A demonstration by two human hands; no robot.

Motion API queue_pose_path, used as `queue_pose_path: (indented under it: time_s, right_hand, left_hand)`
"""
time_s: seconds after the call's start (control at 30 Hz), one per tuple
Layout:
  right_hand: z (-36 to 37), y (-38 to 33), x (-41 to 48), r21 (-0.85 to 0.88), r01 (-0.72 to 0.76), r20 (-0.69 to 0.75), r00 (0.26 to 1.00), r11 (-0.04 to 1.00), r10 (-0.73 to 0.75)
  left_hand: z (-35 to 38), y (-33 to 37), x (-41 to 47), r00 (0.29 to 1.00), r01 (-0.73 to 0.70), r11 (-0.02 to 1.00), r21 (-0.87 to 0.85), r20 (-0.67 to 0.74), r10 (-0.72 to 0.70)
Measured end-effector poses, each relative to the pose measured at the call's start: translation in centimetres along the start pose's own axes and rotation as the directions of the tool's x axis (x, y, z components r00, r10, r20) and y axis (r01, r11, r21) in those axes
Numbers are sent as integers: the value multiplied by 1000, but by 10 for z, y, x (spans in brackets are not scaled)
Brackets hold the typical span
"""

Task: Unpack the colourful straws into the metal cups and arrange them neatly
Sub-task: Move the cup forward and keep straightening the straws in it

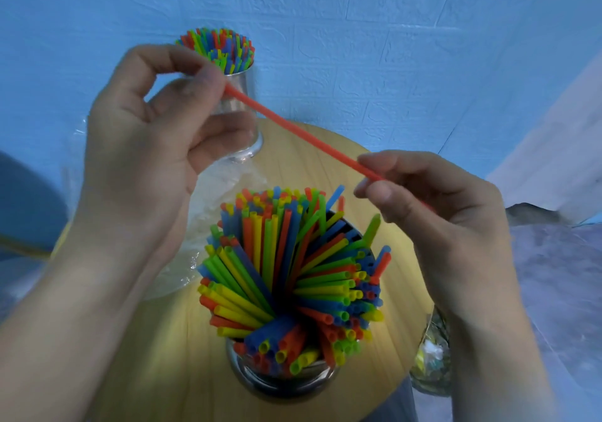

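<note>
A single red straw (293, 132) stretches across the middle of the view, held at both ends. My left hand (143, 135) pinches its upper left end between thumb and fingertips. My right hand (433, 210) pinches its lower right end. Below them stands a near metal cup (283, 379) packed with several red, yellow, green and blue straws (293, 272) fanned out in a swirl. A far metal cup (242, 96), partly hidden behind my left hand, holds a tight bunch of colourful straws (218, 47).
Both cups stand on a round wooden table (368, 356). Crumpled clear plastic wrapping (195, 226) lies on the table's left side. A blue brick-patterned wall (358, 47) is behind. A glass jar (430, 363) sits by the table's right edge, above a grey floor.
</note>
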State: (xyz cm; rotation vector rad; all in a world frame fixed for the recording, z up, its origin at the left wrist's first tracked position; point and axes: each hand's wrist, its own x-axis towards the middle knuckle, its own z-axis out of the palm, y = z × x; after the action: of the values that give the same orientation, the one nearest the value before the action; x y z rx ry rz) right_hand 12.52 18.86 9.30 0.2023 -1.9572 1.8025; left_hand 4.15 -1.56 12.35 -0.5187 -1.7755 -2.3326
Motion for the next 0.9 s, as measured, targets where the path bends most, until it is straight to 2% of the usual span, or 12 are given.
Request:
queue_pose_path:
  time_s: [0.03,0.13,0.23,0.37,0.5,0.57,0.63,0.8,0.9]
  right_hand:
    - [0,0,0,49,22,-23,1000,999,-21]
    - [-2,-1,0,197,42,-76,997,979,-28]
    - [-5,-2,1,247,79,-160,986,966,-40]
    - [-7,-4,1,145,105,-253,965,984,-66]
    - [-5,-8,-3,-78,65,-135,988,995,-75]
    - [-1,-8,-6,-187,46,-22,998,981,-51]
    - [3,-8,-6,-217,23,32,999,976,-17]
    - [5,-3,-8,-222,-1,-51,999,975,-11]
    - [4,-1,-10,-303,31,-34,998,952,-43]
  left_hand:
    - [-1,0,0,1000,26,1000,-10,0,-26]
    - [-3,-3,0,996,76,989,123,33,-80]
    - [-4,-7,-3,981,72,956,283,153,-119]
    - [3,-6,-9,919,-22,915,404,368,-140]
    - [9,-4,-13,827,-102,838,535,514,-227]
    - [10,-4,-14,809,-144,795,590,532,-249]
    - [12,-3,-14,797,-166,770,617,543,-263]
    - [13,-4,-15,817,-161,726,668,503,-282]
    - [13,-4,-15,828,-162,703,692,483,-285]
